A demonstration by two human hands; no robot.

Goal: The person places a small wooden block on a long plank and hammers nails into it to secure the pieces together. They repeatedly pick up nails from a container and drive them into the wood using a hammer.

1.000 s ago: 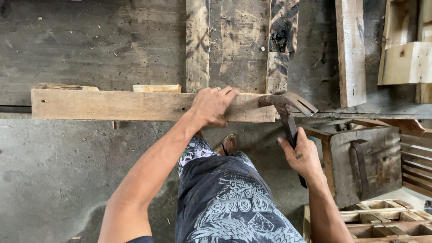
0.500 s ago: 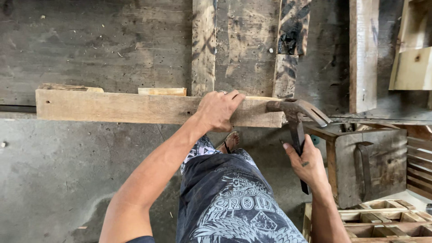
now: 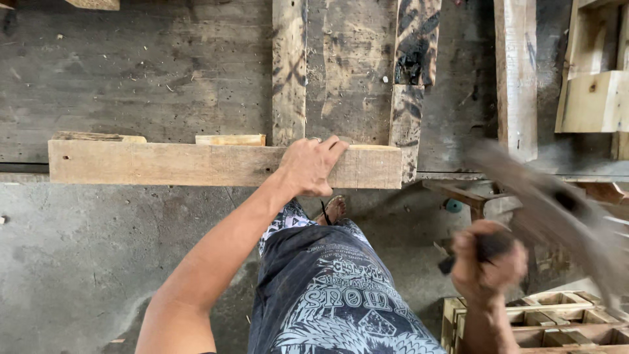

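- My left hand (image 3: 311, 164) presses flat, fingers spread, on the pale, rough plank (image 3: 196, 164).
- My right hand (image 3: 488, 262), its grip wrapped tight round the blurred hammer (image 3: 557, 210).

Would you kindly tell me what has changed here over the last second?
The right hand has swung the hammer back, away from the board's end toward the right; both are now blurred with motion. The left hand stays pressed on the pale board, which has not shifted.
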